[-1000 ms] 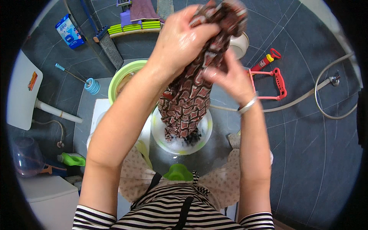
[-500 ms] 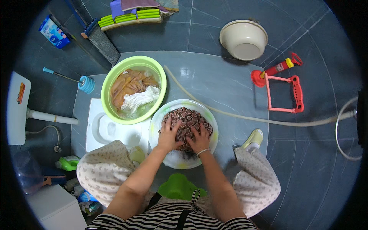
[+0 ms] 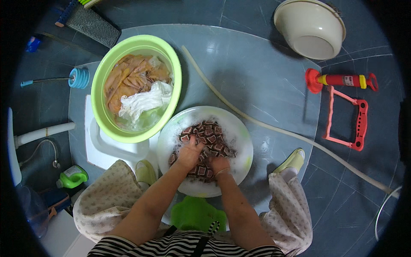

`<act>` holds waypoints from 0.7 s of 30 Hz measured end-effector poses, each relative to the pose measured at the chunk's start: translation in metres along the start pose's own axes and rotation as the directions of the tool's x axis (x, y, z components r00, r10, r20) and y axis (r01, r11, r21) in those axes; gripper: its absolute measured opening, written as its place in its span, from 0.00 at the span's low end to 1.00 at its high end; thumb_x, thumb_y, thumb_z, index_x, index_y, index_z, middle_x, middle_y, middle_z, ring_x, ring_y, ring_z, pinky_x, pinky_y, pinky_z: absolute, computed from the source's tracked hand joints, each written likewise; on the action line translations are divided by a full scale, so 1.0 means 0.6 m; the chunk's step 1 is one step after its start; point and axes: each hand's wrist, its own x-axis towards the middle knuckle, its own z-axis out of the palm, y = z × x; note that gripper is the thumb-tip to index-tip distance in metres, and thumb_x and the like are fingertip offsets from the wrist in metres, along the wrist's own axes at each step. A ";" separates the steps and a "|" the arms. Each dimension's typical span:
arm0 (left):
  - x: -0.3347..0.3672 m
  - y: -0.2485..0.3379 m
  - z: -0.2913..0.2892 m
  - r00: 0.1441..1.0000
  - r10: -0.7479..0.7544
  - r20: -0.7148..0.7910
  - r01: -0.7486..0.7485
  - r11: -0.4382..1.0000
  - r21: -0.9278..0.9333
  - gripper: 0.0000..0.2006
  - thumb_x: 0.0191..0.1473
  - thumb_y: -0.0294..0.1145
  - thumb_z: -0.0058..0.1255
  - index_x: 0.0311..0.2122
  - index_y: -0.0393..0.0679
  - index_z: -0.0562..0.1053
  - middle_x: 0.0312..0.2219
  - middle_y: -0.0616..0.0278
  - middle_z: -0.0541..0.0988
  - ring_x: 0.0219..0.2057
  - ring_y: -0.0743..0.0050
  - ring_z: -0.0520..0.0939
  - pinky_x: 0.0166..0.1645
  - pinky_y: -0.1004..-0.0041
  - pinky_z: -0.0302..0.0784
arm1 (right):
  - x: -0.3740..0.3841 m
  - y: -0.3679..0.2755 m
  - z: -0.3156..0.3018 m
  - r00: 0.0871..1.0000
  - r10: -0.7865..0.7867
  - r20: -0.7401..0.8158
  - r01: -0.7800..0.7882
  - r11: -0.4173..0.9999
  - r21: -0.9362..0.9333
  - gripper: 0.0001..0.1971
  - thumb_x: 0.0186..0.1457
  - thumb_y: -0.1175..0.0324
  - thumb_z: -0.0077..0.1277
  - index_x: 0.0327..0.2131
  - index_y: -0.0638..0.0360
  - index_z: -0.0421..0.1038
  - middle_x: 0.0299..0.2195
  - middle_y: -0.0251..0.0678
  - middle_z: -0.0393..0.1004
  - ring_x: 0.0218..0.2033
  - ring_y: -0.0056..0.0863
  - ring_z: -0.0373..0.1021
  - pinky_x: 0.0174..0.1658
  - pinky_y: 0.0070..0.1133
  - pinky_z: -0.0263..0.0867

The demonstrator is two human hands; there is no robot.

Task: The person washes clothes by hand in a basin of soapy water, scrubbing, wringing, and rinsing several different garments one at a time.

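A brown and dark cloth with a square pattern (image 3: 205,173) lies bunched and wet in a white basin (image 3: 245,150) of foamy water. My left hand (image 3: 191,154) presses into the middle of the cloth, its fingers bent and partly sunk in the folds. Close by on the right, my right hand (image 3: 219,163) is curled into the same cloth, with its fingertips hidden and a bracelet at the wrist. Against the basin's upper left stands a light green tub (image 3: 177,75) holding water, an orange-brown garment (image 3: 135,77) and a white cloth (image 3: 147,100).
A pale hose (image 3: 257,121) crosses the tiled floor. Under the tub sits a white squat toilet (image 3: 96,147). A red pump plunger (image 3: 342,80), a red folding frame (image 3: 359,122) and a beige basin (image 3: 308,28) are at the right. A green stool (image 3: 198,214) is beneath me.
My hands have gone from spread on top of the cloth to bent and sunk into it. The cloth is flatter, and more foam shows around it. The view has shifted closer.
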 end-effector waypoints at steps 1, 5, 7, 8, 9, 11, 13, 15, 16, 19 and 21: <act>0.005 -0.004 0.011 1.000 -0.013 0.021 0.013 1.000 0.014 0.20 0.40 0.32 0.52 0.42 0.46 0.65 0.49 0.38 0.57 0.42 0.39 0.68 0.44 0.57 0.68 | 0.014 0.003 0.004 1.000 -0.016 0.005 0.016 0.999 -0.051 0.27 0.46 0.57 0.47 0.52 0.46 0.57 0.42 0.45 0.66 0.45 0.44 0.62 0.45 0.43 0.56; 0.032 -0.007 0.027 0.986 -0.017 0.163 0.065 0.954 -0.293 0.22 0.43 0.19 0.40 0.47 0.42 0.61 0.45 0.40 0.63 0.40 0.41 0.71 0.45 0.56 0.68 | 0.064 0.024 0.024 0.991 -0.040 -0.130 0.016 0.983 -0.181 0.27 0.46 0.58 0.48 0.52 0.47 0.57 0.42 0.46 0.66 0.45 0.44 0.63 0.46 0.41 0.56; 0.039 -0.008 0.023 0.981 0.012 0.193 0.044 0.958 -0.283 0.23 0.43 0.19 0.40 0.49 0.42 0.60 0.45 0.42 0.65 0.42 0.44 0.71 0.45 0.57 0.67 | 0.086 0.036 0.029 0.977 -0.065 -0.203 0.018 0.974 -0.228 0.27 0.45 0.58 0.48 0.51 0.48 0.58 0.42 0.47 0.66 0.44 0.44 0.63 0.46 0.40 0.56; 0.043 0.000 0.019 0.977 0.021 0.211 0.025 0.976 -0.217 0.24 0.43 0.20 0.41 0.49 0.42 0.60 0.45 0.43 0.66 0.43 0.46 0.71 0.46 0.58 0.67 | 0.087 0.044 0.037 0.973 -0.065 -0.220 0.011 0.971 -0.240 0.27 0.45 0.58 0.48 0.51 0.48 0.58 0.42 0.47 0.67 0.44 0.44 0.63 0.47 0.39 0.57; 0.048 0.000 0.006 0.976 0.015 0.217 0.017 0.990 -0.142 0.24 0.43 0.20 0.41 0.50 0.41 0.60 0.45 0.44 0.67 0.44 0.47 0.70 0.47 0.59 0.67 | 0.092 0.050 0.039 0.968 -0.075 -0.239 0.012 0.967 -0.256 0.27 0.45 0.58 0.48 0.51 0.49 0.58 0.42 0.47 0.67 0.44 0.44 0.64 0.47 0.39 0.57; 0.063 -0.011 0.027 0.993 0.028 0.114 0.003 0.965 -0.261 0.25 0.43 0.24 0.44 0.51 0.42 0.60 0.46 0.45 0.66 0.46 0.51 0.69 0.49 0.61 0.65 | 0.090 0.060 0.038 0.962 -0.094 -0.258 0.024 0.965 -0.263 0.27 0.44 0.59 0.49 0.51 0.49 0.58 0.42 0.48 0.67 0.44 0.44 0.64 0.47 0.38 0.57; 0.055 0.004 -0.009 0.989 0.033 0.141 0.005 0.965 -0.261 0.25 0.44 0.28 0.46 0.51 0.43 0.60 0.46 0.47 0.67 0.47 0.53 0.69 0.49 0.62 0.66 | 0.073 0.075 0.018 0.950 -0.110 -0.292 0.036 0.968 -0.247 0.27 0.44 0.59 0.49 0.50 0.50 0.59 0.42 0.48 0.67 0.44 0.44 0.64 0.48 0.37 0.57; 0.015 0.025 -0.095 0.958 -0.013 0.287 0.056 0.988 -0.145 0.26 0.45 0.32 0.46 0.52 0.44 0.60 0.45 0.49 0.68 0.46 0.52 0.69 0.47 0.63 0.67 | 0.047 0.064 -0.007 0.904 -0.131 -0.407 0.084 0.988 -0.132 0.27 0.43 0.59 0.49 0.50 0.51 0.59 0.42 0.49 0.67 0.43 0.44 0.65 0.48 0.36 0.58; -0.017 0.032 -0.111 0.981 -0.071 0.182 0.106 0.976 -0.190 0.27 0.44 0.36 0.48 0.52 0.45 0.60 0.47 0.49 0.66 0.48 0.51 0.67 0.48 0.59 0.66 | 0.014 0.047 -0.032 0.878 -0.096 -0.468 0.110 0.994 0.001 0.27 0.43 0.60 0.50 0.50 0.51 0.59 0.42 0.49 0.67 0.43 0.44 0.65 0.48 0.35 0.58; -0.104 0.047 -0.091 0.957 -0.239 -0.167 0.149 0.894 -0.423 0.31 0.43 0.46 0.50 0.54 0.49 0.59 0.51 0.50 0.61 0.51 0.47 0.62 0.49 0.48 0.61 | -0.091 0.000 -0.112 0.778 0.079 -0.624 0.228 0.889 0.397 0.24 0.39 0.61 0.54 0.43 0.55 0.64 0.37 0.48 0.70 0.40 0.45 0.67 0.42 0.33 0.62; -0.107 0.050 -0.003 0.836 -0.392 -0.385 0.041 0.743 -0.668 0.33 0.45 0.52 0.48 0.55 0.52 0.57 0.54 0.52 0.57 0.53 0.45 0.59 0.48 0.40 0.57 | -0.150 -0.023 -0.135 0.612 0.124 -0.781 0.361 0.835 0.415 0.20 0.37 0.64 0.56 0.37 0.58 0.67 0.34 0.46 0.72 0.37 0.44 0.68 0.38 0.31 0.64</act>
